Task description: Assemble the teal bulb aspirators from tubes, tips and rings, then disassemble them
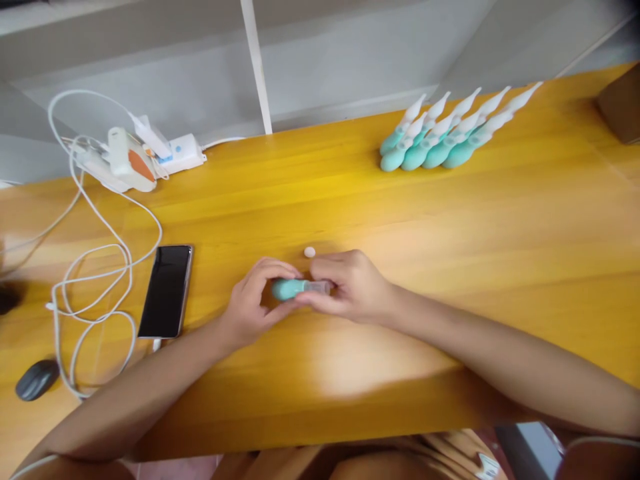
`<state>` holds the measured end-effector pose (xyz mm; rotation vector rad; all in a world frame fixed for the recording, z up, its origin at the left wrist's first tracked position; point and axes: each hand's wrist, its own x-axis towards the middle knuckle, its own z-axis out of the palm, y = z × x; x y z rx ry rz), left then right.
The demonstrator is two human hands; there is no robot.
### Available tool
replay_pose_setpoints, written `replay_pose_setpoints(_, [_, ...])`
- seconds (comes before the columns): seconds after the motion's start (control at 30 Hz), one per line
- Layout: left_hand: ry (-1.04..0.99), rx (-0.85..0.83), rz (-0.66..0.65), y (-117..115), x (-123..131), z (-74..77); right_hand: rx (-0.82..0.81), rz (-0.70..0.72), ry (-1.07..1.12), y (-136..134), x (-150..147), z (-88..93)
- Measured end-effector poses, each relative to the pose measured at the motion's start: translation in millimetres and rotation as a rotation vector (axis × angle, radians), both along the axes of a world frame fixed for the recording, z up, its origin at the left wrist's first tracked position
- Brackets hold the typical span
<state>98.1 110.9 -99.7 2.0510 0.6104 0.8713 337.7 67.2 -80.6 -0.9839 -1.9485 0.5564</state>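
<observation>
Between my two hands, near the middle of the table, lies a teal rubber bulb (pixel 288 289) joined to a clear, translucent tube (pixel 318 287) that points right. My left hand (pixel 257 297) is closed around the bulb, thumb below and fingers above. With thumb and curled fingers, my right hand (pixel 353 285) grips the clear tube part; its far end is partly hidden by the fingers. A small whitish round piece (pixel 309 252) rests on the table just above my hands.
Several teal bulbs with white pointed tips (pixel 437 155) stand in rows at the back right. On the left are a black phone (pixel 166 292), white cables (pixel 95 248), a power strip (pixel 184 153) and a dark mouse (pixel 37 380). A brown box (pixel 621 103) sits far right.
</observation>
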Motion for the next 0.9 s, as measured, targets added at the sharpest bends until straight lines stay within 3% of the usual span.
replay_pose_setpoints(0.23, [0.077, 0.008, -0.105, -1.1, -2.2, 2.9, 0.079, 0.105, 0.024, -6.7, -4.8, -3.4])
replay_pose_setpoints(0.43, [-0.054, -0.103, -0.232, -6.7, -3.5, 7.4, -0.139, 0.332, 0.324, -7.7, -10.5, -3.6])
replay_pose_setpoints(0.53, [-0.084, -0.150, -0.223, -4.5, -3.5, 7.6, -0.232, 0.231, 0.647, -7.7, -12.1, -0.2])
replay_pose_setpoints(0.6, [-0.107, -0.162, -0.150, -1.5, -1.7, 6.8, -0.181, 0.103, 0.752, -2.2, -4.0, 1.9])
replay_pose_setpoints(0.67, [-0.114, -0.134, 0.002, 2.2, 1.7, 5.3, -0.096, -0.017, 0.608, 8.3, 11.5, 2.8])
replay_pose_setpoints(0.73, [-0.093, -0.100, 0.156, 6.0, 5.5, 3.3, -0.043, -0.134, 0.270, 20.6, 29.7, 2.0])
replay_pose_setpoints(0.83, [-0.031, -0.096, 0.253, 11.5, 8.9, 1.2, -0.024, -0.229, -0.270, 34.9, 48.7, -1.6])
replay_pose_setpoints(0.9, [0.025, -0.063, 0.281, 14.4, 9.1, 1.9, -0.057, -0.238, -0.509, 39.5, 52.8, -4.7])
